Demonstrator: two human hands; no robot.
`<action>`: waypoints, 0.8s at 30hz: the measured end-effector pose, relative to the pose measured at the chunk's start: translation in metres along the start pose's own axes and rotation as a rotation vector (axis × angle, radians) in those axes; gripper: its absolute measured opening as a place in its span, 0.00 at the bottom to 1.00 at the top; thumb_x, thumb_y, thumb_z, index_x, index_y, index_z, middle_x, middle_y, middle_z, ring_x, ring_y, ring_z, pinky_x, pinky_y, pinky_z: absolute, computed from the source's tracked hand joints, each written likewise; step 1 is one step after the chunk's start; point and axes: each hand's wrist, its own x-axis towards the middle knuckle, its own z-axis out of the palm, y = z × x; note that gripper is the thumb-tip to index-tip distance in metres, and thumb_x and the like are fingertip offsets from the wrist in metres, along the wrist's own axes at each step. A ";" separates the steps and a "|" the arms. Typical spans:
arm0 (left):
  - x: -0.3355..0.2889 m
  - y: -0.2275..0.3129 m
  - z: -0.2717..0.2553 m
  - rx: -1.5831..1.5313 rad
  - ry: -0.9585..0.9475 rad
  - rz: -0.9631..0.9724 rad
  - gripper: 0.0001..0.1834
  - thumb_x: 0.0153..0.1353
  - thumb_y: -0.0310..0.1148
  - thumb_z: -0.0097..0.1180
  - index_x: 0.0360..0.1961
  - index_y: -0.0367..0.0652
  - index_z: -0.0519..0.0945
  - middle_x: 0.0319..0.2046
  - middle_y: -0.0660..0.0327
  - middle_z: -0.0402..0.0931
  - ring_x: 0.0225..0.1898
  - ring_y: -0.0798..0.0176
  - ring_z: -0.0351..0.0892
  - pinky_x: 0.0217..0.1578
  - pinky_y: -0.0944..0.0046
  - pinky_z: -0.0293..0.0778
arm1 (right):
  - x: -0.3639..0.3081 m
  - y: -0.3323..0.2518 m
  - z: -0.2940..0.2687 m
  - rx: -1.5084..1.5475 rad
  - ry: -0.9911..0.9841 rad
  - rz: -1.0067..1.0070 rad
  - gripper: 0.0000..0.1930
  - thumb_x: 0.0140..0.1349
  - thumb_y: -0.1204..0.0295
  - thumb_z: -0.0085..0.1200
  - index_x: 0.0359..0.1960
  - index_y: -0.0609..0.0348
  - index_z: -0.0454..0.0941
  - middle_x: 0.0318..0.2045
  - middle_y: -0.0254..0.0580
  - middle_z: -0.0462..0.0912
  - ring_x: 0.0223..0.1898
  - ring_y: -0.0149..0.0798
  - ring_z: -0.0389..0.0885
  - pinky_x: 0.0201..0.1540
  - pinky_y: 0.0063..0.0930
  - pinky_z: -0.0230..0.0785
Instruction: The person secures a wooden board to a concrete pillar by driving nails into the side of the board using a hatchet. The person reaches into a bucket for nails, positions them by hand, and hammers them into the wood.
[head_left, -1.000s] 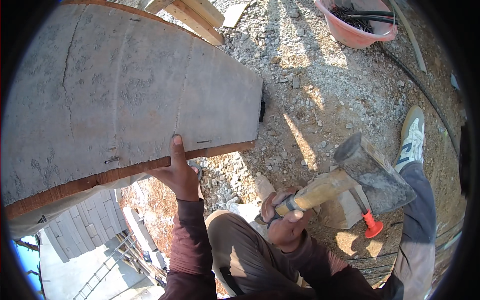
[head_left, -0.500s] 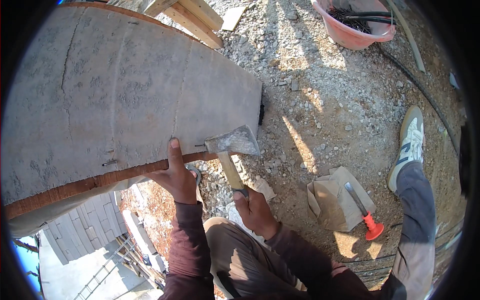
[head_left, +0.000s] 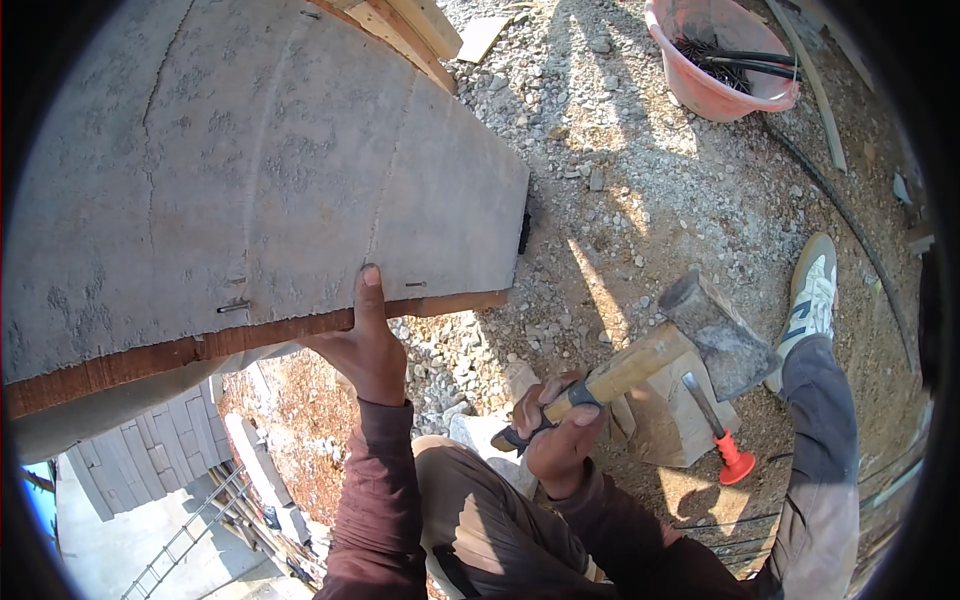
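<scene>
my right hand [head_left: 560, 435] is clenched round the wooden handle of the hatchet-hammer [head_left: 690, 335] — its steel head hangs off to the right of the board, raised over the gravel. it looks head-heavy to me, so gripping low on the handle seems right. my left hand [head_left: 365, 345] presses up against the board's [head_left: 270, 180] near edge, fingers flat, thumb on top, grasping nothing. the board looks stiff and heavy, rough with concrete. two nails [head_left: 232, 307] stick out just left and right of my thumb. beyond the board's far right corner sits a pink bucket [head_left: 715, 85].
</scene>
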 end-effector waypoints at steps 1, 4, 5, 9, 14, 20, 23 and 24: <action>0.000 0.000 0.000 0.010 -0.005 -0.015 0.49 0.58 0.35 0.65 0.68 0.34 0.42 0.65 0.45 0.52 0.65 0.52 0.55 0.66 0.53 0.51 | 0.002 0.002 0.000 0.283 0.106 -0.113 0.21 0.70 0.54 0.44 0.36 0.64 0.72 0.14 0.36 0.69 0.17 0.34 0.72 0.21 0.35 0.61; 0.000 0.001 0.000 -0.039 -0.045 -0.036 0.50 0.58 0.35 0.66 0.68 0.32 0.42 0.65 0.45 0.51 0.65 0.52 0.55 0.66 0.53 0.51 | 0.003 0.003 -0.003 -0.516 -0.199 0.149 0.24 0.72 0.51 0.40 0.24 0.58 0.66 0.15 0.27 0.66 0.18 0.25 0.64 0.21 0.24 0.58; 0.001 0.000 0.001 -0.093 -0.062 -0.018 0.50 0.58 0.35 0.66 0.68 0.31 0.42 0.65 0.45 0.50 0.65 0.52 0.55 0.66 0.54 0.51 | 0.004 0.004 -0.003 -0.592 -0.122 0.106 0.24 0.72 0.51 0.39 0.25 0.58 0.66 0.15 0.27 0.66 0.18 0.25 0.63 0.21 0.24 0.58; -0.001 -0.001 0.000 0.029 0.034 -0.021 0.49 0.58 0.34 0.66 0.68 0.31 0.43 0.65 0.45 0.50 0.65 0.53 0.55 0.66 0.54 0.50 | 0.000 0.007 -0.004 0.186 0.098 -0.100 0.27 0.68 0.43 0.41 0.33 0.59 0.65 0.16 0.31 0.67 0.19 0.25 0.67 0.22 0.23 0.60; -0.001 -0.004 0.000 -0.075 -0.051 -0.017 0.48 0.59 0.34 0.64 0.68 0.34 0.42 0.66 0.45 0.50 0.65 0.53 0.54 0.66 0.54 0.49 | -0.002 0.021 -0.005 -0.440 -0.199 0.142 0.23 0.72 0.51 0.39 0.32 0.61 0.68 0.16 0.31 0.68 0.16 0.23 0.65 0.18 0.21 0.57; -0.001 -0.005 0.001 -0.130 -0.006 -0.122 0.47 0.59 0.34 0.63 0.68 0.34 0.43 0.65 0.45 0.51 0.65 0.52 0.56 0.66 0.53 0.50 | 0.003 0.011 -0.011 -0.561 -0.331 0.180 0.21 0.70 0.58 0.45 0.42 0.71 0.72 0.17 0.51 0.73 0.18 0.54 0.74 0.23 0.37 0.64; -0.002 -0.007 -0.001 -0.015 0.011 0.000 0.48 0.59 0.36 0.63 0.68 0.33 0.43 0.65 0.44 0.51 0.65 0.52 0.56 0.66 0.53 0.50 | 0.008 -0.012 -0.015 -0.607 -0.197 0.167 0.23 0.69 0.57 0.46 0.41 0.73 0.72 0.17 0.51 0.73 0.18 0.51 0.75 0.24 0.36 0.64; -0.002 -0.009 -0.001 -0.013 0.020 -0.009 0.48 0.59 0.36 0.63 0.68 0.33 0.43 0.65 0.44 0.51 0.65 0.52 0.56 0.66 0.53 0.50 | 0.012 -0.016 -0.017 -0.514 -0.165 0.091 0.24 0.68 0.55 0.48 0.37 0.72 0.71 0.16 0.50 0.72 0.17 0.46 0.74 0.23 0.35 0.64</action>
